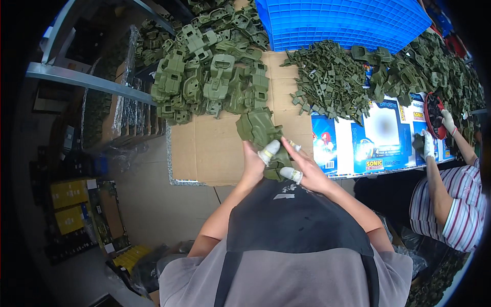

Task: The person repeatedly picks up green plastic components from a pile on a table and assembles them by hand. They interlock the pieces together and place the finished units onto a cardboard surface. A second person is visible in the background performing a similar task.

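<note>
Between my two hands, at the table's near edge, is a dark green plastic toy vehicle body (pixel 259 126) with moulded angles. My left hand (pixel 255 159) is closed on its left side, with the thumb pressed on it. From the right, my right hand (pixel 308 170) has its fingers against the same part's lower end. White covers wrap some of my fingertips. Just beyond lies a heap of similar green vehicle bodies (pixel 221 77). Farther right is a pile of small green plastic pieces (pixel 330 77). My fingers partly hide the lower end of the held part.
Brown cardboard (pixel 204 148) covers the table in front of me. Behind the piles stands a blue plastic crate (pixel 348 23). Printed sheets (pixel 378 135) lie to the right. There, a co-worker's gloved hands (pixel 428 146) are by a red bowl (pixel 433 115). A metal frame (pixel 87 82) stands left.
</note>
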A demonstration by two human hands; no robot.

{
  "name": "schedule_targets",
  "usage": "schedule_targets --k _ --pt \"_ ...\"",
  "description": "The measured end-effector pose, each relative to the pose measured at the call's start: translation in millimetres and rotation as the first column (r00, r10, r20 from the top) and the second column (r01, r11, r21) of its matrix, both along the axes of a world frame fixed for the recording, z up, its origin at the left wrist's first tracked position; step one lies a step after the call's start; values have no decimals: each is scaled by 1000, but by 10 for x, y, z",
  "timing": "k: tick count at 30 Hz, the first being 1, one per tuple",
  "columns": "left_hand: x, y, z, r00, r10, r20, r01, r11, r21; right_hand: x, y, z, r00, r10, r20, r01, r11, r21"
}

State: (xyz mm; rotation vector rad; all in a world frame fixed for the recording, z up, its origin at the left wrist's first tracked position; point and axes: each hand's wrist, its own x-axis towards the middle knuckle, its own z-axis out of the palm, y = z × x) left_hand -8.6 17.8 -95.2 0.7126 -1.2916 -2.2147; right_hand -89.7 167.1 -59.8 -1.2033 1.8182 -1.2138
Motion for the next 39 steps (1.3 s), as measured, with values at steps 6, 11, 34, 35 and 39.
schedule_targets --k 6,11,34,35,39 --pt "-40 -49 235 991 45 -126 -24 987 161 36 19 -181 296 -95 950 271 963 12" --pt "103 -221 137 956 203 -210 -260 921 -292 -200 114 -238 806 -207 555 216 975 51" --pt "141 -82 267 439 -518 734 877 68 -476 -70 319 -220 987 143 -71 -108 923 369" --pt "177 -81 205 451 -523 723 871 82 -484 -47 325 -185 979 176 -107 -119 908 403" --pt "197 -94 234 475 -482 736 868 116 -483 21 342 -96 832 128 -540 -10 976 217"
